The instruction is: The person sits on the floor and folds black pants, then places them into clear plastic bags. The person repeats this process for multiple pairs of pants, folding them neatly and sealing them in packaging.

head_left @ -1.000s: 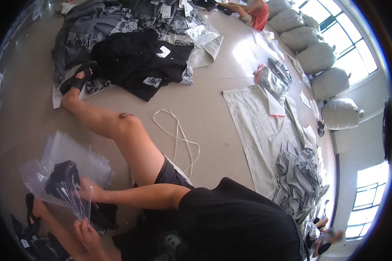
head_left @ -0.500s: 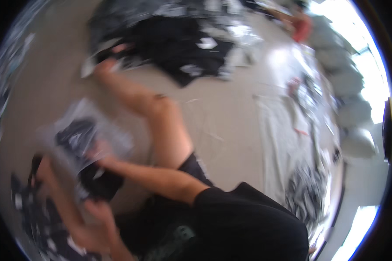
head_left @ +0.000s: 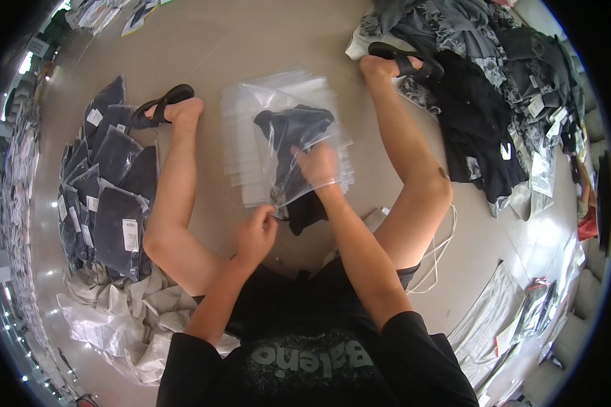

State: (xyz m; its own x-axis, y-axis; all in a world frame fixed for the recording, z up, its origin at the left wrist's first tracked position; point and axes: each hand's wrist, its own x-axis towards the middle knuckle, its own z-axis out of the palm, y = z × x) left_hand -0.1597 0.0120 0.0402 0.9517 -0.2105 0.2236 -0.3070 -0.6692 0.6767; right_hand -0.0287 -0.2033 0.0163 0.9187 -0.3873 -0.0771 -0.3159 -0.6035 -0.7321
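Note:
Between my legs, a dark folded garment (head_left: 285, 139) lies partly inside a clear plastic bag (head_left: 256, 102), with its black lower end sticking out of the bag's mouth. My right hand (head_left: 319, 165) reaches into the mouth, fingers curled on the garment, and the film's edge crosses near my wrist. At the near left corner of the mouth, my left hand (head_left: 254, 237) is closed, its fingertips pinching the bag's edge. Under this bag is a stack of flat clear bags (head_left: 237, 163) on the floor.
Bagged dark garments (head_left: 119, 224) with white labels are piled left of my left leg. Below them lies crumpled beige cloth (head_left: 132, 308). Loose black and grey clothes (head_left: 478, 122) are heaped beyond my right leg. A pale cord (head_left: 441, 261) lies beside my right knee.
My view has swung, bringing the bag to the middle. My left hand has moved from below the bag to its edge. More of the garment now lies inside the film.

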